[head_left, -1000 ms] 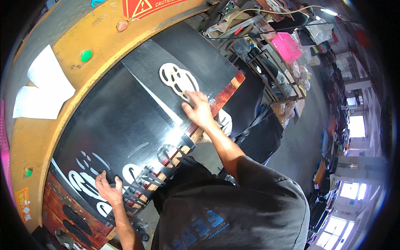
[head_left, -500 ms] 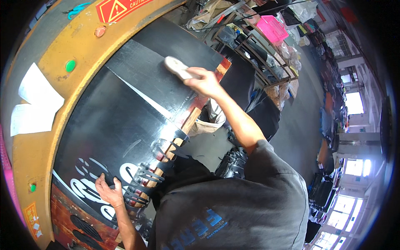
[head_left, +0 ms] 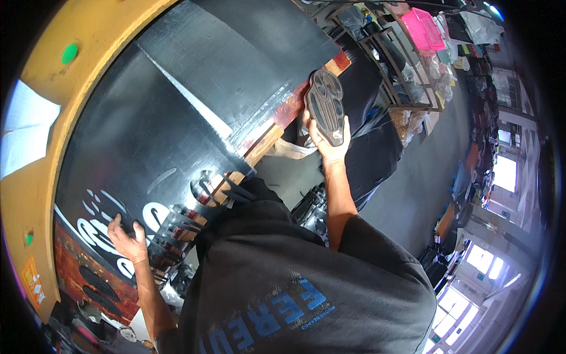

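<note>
The right hand (head_left: pixel 331 150) grips a brown sole-shaped piece (head_left: pixel 325 111) right of centre, handling apparently underway; the next move likely calls for steady support. Lower left, the left hand (head_left: pixel 128 243) sits half-open, its hold unclear.

Right hand (head_left: pixel 333 154) partly hidden behind sole-shaped piece (head_left: pixel 325 109); paper (head_left: pixel 28 133) cut off (left edge).

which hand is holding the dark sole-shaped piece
The right hand, gripping the sole-shaped piece around its lower end; the left hand is at the black sheet.
</note>
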`<state>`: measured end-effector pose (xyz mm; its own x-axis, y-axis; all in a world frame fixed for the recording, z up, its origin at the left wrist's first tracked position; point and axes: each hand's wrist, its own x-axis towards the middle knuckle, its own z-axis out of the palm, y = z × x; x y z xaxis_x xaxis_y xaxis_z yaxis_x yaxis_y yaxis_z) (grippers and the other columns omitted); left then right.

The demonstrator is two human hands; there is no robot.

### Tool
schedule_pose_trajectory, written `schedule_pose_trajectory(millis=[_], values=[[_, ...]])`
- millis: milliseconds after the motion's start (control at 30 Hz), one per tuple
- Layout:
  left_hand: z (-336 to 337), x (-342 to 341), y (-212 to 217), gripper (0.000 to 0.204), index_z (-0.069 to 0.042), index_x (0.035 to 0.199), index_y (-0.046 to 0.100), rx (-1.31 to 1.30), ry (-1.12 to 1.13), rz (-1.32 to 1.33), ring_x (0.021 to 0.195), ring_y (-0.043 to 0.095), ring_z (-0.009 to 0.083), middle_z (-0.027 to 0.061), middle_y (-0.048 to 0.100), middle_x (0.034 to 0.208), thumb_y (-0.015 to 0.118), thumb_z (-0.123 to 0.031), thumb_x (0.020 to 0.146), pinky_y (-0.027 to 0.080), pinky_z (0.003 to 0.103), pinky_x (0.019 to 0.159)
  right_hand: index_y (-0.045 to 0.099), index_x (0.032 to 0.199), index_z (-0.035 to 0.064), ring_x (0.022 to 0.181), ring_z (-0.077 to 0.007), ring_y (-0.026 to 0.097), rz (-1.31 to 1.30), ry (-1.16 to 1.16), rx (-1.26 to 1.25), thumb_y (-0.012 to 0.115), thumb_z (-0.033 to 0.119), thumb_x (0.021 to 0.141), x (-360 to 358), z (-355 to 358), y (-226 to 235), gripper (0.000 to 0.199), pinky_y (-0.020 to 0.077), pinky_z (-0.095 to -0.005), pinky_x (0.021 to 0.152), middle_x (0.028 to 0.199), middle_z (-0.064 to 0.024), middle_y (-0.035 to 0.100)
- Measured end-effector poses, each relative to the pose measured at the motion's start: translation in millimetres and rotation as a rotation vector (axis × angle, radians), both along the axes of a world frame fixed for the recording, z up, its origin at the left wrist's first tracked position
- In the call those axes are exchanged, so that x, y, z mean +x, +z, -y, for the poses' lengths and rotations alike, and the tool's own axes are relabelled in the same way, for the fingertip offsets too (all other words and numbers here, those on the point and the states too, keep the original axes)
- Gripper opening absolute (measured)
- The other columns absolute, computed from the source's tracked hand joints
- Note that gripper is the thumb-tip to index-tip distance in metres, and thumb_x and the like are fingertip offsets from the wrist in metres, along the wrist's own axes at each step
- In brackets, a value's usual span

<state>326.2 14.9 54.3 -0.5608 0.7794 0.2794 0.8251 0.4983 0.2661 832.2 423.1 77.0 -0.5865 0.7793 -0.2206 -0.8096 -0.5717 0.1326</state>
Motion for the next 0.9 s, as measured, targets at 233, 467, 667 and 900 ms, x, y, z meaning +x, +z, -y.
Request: schedule_pose_trajectory(millis=[233,467,667,900], values=[[2.6,-1.9,-4.2,0.058,-0.007,0.141,0.064,-0.002,0.007,0.013,0.124,0.060,0.0406,0.0211,0.061,0.131,0.075,-0.034,0.091,0.049,0.048,0.107,0.045,0.161,0.0022,0.141,-0.0665,0.045,0.360,0.162,0.095,0.069,0.054,0.098,19.8,-28.5,46.6,0.085,0.0464,-0.0722,0.112,0.162,-0.0314,0.046],[2.7,-1.1,-3.2,0.058,-0.007,0.140,0.065,-0.012,0.025,-0.006,0.124,0.060,0.0402,0.0205,0.062,0.130,0.076,-0.035,0.090,0.049,0.048,0.107,0.048,0.162,0.0147,0.139,-0.0649,0.045,0.191,-0.015,0.206,0.071,0.056,0.095,20.4,0.8,36.1,0.082,0.0544,-0.0682,0.101,0.165,-0.0206,0.048],[4.8,-2.1,-5.4,0.058,-0.008,0.140,0.065,-0.025,0.032,-0.003,0.124,0.060,0.0409,0.0208,0.062,0.130,0.076,-0.035,0.090,0.049,0.050,0.107,0.050,0.161,0.0111,0.141,-0.0594,0.044,0.094,-0.071,-0.017,0.068,0.053,0.096,-1.2,26.4,-14.3,0.079,0.0527,-0.0625,0.109,0.164,-0.0267,0.045],[3.9,-2.5,-7.4,0.058,-0.008,0.140,0.065,0.007,0.026,0.016,0.124,0.060,0.0406,0.0202,0.062,0.130,0.076,-0.034,0.090,0.049,0.049,0.108,0.048,0.161,0.0080,0.142,-0.0652,0.043,0.382,0.061,0.084,0.075,0.051,0.092,23.6,3.0,42.1,0.086,0.0506,-0.0692,0.109,0.165,-0.0266,0.046]])
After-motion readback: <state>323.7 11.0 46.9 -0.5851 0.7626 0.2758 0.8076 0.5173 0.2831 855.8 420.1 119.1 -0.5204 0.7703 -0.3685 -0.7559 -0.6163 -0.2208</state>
